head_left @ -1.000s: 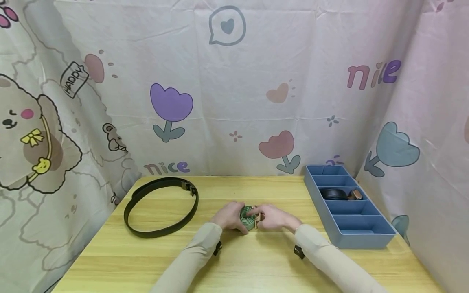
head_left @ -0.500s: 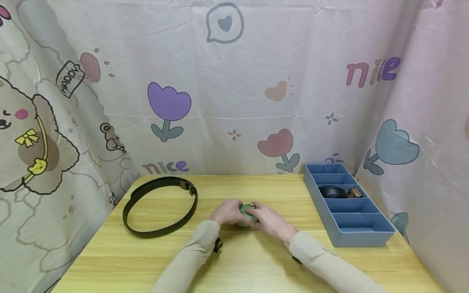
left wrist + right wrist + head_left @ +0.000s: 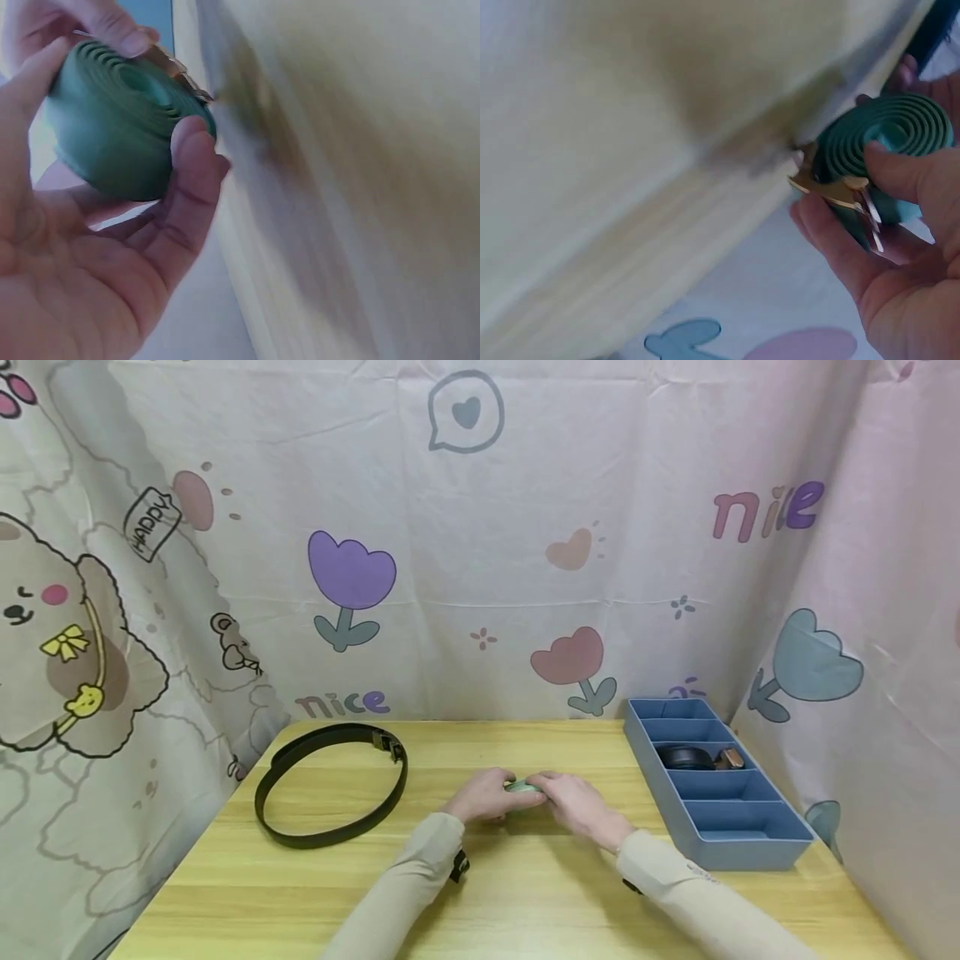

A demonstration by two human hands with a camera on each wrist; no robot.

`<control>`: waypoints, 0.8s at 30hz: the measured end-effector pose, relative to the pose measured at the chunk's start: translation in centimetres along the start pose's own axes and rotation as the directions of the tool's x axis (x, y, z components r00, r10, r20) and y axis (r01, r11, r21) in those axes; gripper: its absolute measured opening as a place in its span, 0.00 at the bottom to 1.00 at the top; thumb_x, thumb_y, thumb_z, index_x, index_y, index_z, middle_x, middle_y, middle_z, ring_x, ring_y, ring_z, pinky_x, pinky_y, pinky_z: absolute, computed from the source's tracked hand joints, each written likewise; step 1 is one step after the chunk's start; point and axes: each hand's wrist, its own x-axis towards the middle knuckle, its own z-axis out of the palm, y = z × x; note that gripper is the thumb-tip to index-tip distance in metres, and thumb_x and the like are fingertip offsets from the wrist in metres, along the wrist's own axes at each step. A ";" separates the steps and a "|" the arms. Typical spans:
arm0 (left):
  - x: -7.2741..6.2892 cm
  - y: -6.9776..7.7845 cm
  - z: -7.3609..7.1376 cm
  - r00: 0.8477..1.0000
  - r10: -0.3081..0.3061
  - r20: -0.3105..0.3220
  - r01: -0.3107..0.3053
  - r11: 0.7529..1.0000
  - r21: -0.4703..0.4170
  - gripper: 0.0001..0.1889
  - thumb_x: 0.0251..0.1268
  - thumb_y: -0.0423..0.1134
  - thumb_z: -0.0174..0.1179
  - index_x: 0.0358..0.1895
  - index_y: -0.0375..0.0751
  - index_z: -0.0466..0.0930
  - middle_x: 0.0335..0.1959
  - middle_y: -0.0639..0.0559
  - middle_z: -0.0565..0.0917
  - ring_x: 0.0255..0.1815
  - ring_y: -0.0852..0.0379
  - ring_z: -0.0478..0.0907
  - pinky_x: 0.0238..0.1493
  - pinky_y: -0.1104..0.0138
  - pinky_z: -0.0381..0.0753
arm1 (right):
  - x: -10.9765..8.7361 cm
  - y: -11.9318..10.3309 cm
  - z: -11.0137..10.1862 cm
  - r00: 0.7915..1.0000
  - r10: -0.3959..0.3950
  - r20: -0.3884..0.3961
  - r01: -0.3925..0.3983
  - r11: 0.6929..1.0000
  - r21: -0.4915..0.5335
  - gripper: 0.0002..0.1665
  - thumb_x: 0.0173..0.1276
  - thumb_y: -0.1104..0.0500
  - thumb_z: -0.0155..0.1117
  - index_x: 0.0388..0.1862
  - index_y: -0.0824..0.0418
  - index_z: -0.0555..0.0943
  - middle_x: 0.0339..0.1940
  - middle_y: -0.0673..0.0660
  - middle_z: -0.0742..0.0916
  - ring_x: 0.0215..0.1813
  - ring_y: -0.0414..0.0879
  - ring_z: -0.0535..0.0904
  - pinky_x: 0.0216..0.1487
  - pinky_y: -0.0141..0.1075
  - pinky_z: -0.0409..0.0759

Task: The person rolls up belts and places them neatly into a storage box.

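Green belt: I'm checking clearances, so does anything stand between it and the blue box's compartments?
The right hand, itself gripping the green belt, then the side wall of the blue box; nothing else visible stands between.

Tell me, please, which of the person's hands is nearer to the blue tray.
Right. The right hand is left of the tray, holding the coiled belt on its tray-facing side; the left hand holds the opposite side, farther left.
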 end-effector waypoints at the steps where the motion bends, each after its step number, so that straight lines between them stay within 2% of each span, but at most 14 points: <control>1: 0.1 0.1 0.2 1.000 0.015 0.001 -0.015 1.000 0.004 0.37 0.53 0.70 0.61 0.49 0.39 0.81 0.25 0.55 0.80 0.19 0.58 0.78 0.24 0.65 0.76 | 0.0 0.2 -0.4 1.000 0.015 0.016 -0.015 1.000 0.010 0.18 0.63 0.69 0.65 0.52 0.59 0.81 0.48 0.55 0.88 0.46 0.50 0.86 0.45 0.45 0.83; 4: 0.5 0.5 0.8 0.998 0.069 0.013 -0.070 0.997 0.035 0.35 0.60 0.71 0.55 0.53 0.42 0.79 0.26 0.55 0.80 0.20 0.58 0.78 0.26 0.65 0.76 | -0.1 0.8 -1.9 0.997 0.035 0.064 -0.037 0.999 0.029 0.17 0.59 0.71 0.67 0.46 0.58 0.82 0.40 0.52 0.88 0.40 0.45 0.84 0.42 0.43 0.82; 8: 0.8 1.5 1.8 0.990 0.138 0.019 -0.139 0.986 0.088 0.33 0.67 0.71 0.44 0.55 0.48 0.77 0.33 0.56 0.81 0.29 0.61 0.77 0.33 0.65 0.76 | -0.3 1.9 -4.3 0.989 0.045 0.140 -0.046 0.999 0.007 0.15 0.56 0.70 0.70 0.40 0.55 0.81 0.30 0.47 0.84 0.31 0.40 0.77 0.34 0.38 0.77; 11: 1.0 2.6 2.7 0.983 0.181 0.020 -0.183 0.979 0.096 0.34 0.70 0.70 0.39 0.62 0.48 0.73 0.40 0.56 0.81 0.36 0.62 0.75 0.39 0.66 0.75 | -0.5 2.6 -6.5 0.977 0.064 0.204 -0.061 0.998 -0.020 0.15 0.56 0.69 0.71 0.38 0.54 0.81 0.29 0.46 0.84 0.30 0.38 0.75 0.34 0.36 0.76; 16: 1.3 5.0 4.3 0.973 0.230 0.024 -0.231 0.971 0.069 0.35 0.74 0.67 0.34 0.69 0.44 0.65 0.40 0.53 0.80 0.35 0.62 0.75 0.39 0.67 0.76 | -0.9 3.5 -10.1 0.956 0.082 0.281 -0.063 0.995 -0.076 0.13 0.55 0.69 0.73 0.37 0.55 0.82 0.30 0.46 0.84 0.30 0.38 0.75 0.36 0.37 0.78; 20: 1.5 6.7 5.7 0.967 0.252 0.029 -0.254 0.966 0.059 0.31 0.78 0.59 0.34 0.71 0.41 0.61 0.37 0.55 0.78 0.33 0.64 0.74 0.39 0.69 0.77 | -1.4 3.9 -12.8 0.932 0.160 0.324 -0.131 0.985 -0.112 0.15 0.52 0.71 0.73 0.37 0.58 0.84 0.30 0.48 0.85 0.30 0.41 0.76 0.37 0.40 0.80; 24: 1.7 7.7 7.1 0.958 0.284 0.047 -0.288 0.951 0.110 0.24 0.80 0.50 0.40 0.69 0.40 0.64 0.37 0.56 0.80 0.35 0.65 0.76 0.42 0.71 0.79 | -2.0 4.9 -15.2 0.910 0.223 0.350 -0.195 0.974 -0.115 0.17 0.50 0.72 0.73 0.39 0.60 0.84 0.32 0.51 0.85 0.31 0.43 0.77 0.38 0.42 0.81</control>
